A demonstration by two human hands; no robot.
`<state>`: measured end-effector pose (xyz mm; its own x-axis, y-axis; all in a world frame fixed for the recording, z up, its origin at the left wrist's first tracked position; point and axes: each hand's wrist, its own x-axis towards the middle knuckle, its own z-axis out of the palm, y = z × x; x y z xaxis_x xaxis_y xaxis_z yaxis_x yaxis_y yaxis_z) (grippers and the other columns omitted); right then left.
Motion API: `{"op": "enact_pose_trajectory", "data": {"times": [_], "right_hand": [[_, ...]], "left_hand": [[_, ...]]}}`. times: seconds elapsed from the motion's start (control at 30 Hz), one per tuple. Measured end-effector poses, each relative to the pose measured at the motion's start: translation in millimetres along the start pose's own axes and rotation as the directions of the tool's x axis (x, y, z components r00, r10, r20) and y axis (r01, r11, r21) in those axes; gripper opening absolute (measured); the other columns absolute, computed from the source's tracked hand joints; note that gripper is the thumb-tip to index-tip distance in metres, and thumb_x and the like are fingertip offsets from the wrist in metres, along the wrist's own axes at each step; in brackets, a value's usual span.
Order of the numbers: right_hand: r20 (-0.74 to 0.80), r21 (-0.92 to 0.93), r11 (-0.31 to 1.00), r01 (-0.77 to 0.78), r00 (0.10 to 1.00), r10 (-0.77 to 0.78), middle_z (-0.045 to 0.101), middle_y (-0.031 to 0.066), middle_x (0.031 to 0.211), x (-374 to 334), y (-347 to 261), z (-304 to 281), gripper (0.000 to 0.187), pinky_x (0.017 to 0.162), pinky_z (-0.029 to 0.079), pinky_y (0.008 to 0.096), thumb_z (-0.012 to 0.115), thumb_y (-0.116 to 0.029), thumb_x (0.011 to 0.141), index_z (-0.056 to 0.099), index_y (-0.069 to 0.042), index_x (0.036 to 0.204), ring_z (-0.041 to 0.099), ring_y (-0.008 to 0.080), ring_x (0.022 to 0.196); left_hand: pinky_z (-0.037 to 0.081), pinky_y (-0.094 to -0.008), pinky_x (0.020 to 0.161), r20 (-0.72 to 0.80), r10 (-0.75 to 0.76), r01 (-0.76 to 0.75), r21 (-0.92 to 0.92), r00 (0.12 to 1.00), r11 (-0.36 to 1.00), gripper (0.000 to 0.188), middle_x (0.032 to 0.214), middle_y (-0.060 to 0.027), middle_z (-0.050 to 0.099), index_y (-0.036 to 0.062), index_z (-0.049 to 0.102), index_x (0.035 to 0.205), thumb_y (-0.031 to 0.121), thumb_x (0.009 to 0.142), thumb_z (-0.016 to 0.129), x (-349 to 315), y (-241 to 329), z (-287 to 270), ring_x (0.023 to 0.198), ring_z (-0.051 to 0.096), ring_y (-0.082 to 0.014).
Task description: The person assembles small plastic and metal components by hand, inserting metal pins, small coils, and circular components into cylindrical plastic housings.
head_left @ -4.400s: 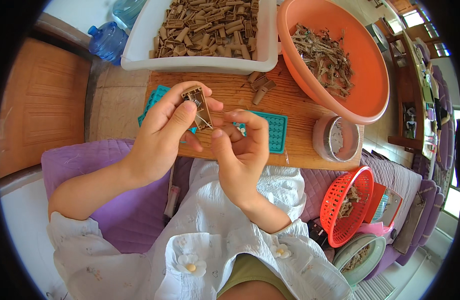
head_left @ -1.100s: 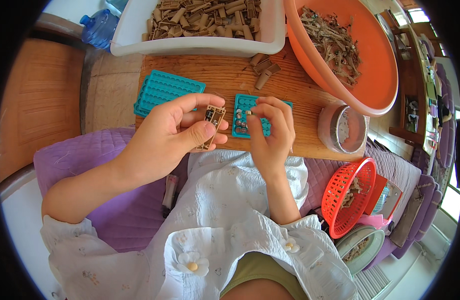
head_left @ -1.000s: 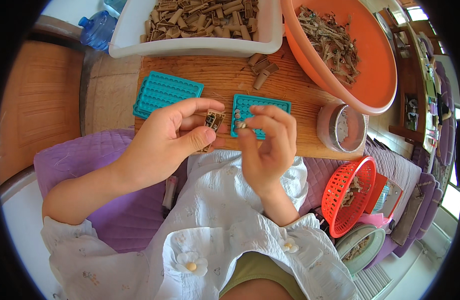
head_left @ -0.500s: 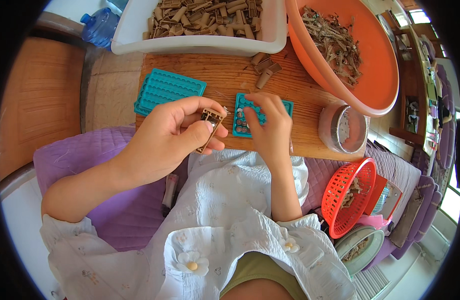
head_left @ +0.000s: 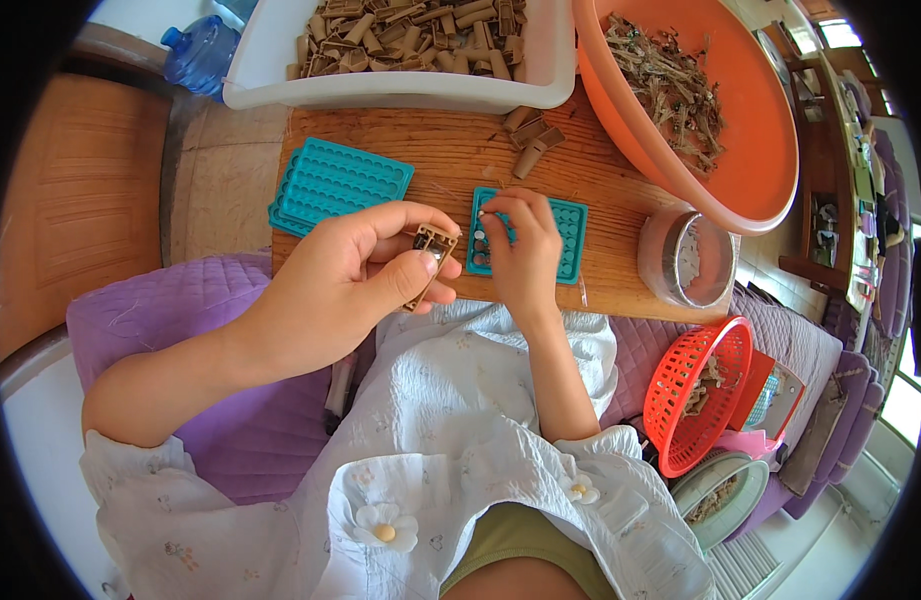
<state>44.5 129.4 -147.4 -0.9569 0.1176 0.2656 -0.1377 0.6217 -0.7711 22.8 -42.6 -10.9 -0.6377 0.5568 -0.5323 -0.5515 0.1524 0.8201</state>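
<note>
My left hand (head_left: 355,275) holds a small brown plastic part (head_left: 427,262) between thumb and fingers, just over the near edge of a wooden board (head_left: 450,155). My right hand (head_left: 520,250) rests on a teal perforated tray (head_left: 565,235) on the board, its fingertips pinching something tiny at the tray's top left corner; what it is I cannot make out. A second stack of teal trays (head_left: 335,185) lies to the left on the board. Three loose brown parts (head_left: 530,135) lie at the board's far edge.
A white tub (head_left: 400,95) full of brown parts stands at the back. An orange basin (head_left: 750,150) of scraps sits at the right, a tape roll (head_left: 685,260) below it. A red basket (head_left: 700,390) sits lower right, a blue water bottle (head_left: 200,50) upper left.
My right hand has gone from next to the brown part down onto the teal tray. My left hand has kept the brown part, nearly still.
</note>
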Motion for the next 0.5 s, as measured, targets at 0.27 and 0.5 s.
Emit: {"op": "enact_pose_trajectory", "data": {"times": [0.27, 0.5], "right_hand": [[-0.378, 0.391, 0.877, 0.28, 0.917, -0.124, 0.056, 0.013, 0.086, -8.3, -75.7, -17.7, 0.017, 0.065, 0.047, 0.0284, 0.062, 0.008, 0.065, 0.056, 0.0, 0.079, 0.057, 0.0239, 0.077], [-0.248, 0.292, 0.88, 0.375, 0.918, -0.309, 0.056, 0.0125, 0.087, -3.4, -67.1, -9.4, 0.019, 0.064, 0.048, 0.028, 0.061, 0.007, 0.066, 0.058, 0.0, 0.084, 0.057, 0.0235, 0.079]], "left_hand": [[0.046, -0.0219, 0.069, 0.001, 0.112, -0.112, 0.043, 0.994, 0.993, 0.028, 0.089, -0.0082, 0.056, -0.0038, 0.043, 0.111, 0.006, 0.085, 0.044, 0.2, -6.2, 3.2, 0.081, 0.055, -0.0099], [0.047, -0.0248, 0.073, -0.034, 0.035, -0.032, 0.073, 0.999, 0.997, 0.029, 0.092, -0.0042, 0.053, -0.0008, 0.041, 0.114, 0.009, 0.086, 0.043, 3.7, -10.6, -2.1, 0.079, 0.054, -0.0101]]}}
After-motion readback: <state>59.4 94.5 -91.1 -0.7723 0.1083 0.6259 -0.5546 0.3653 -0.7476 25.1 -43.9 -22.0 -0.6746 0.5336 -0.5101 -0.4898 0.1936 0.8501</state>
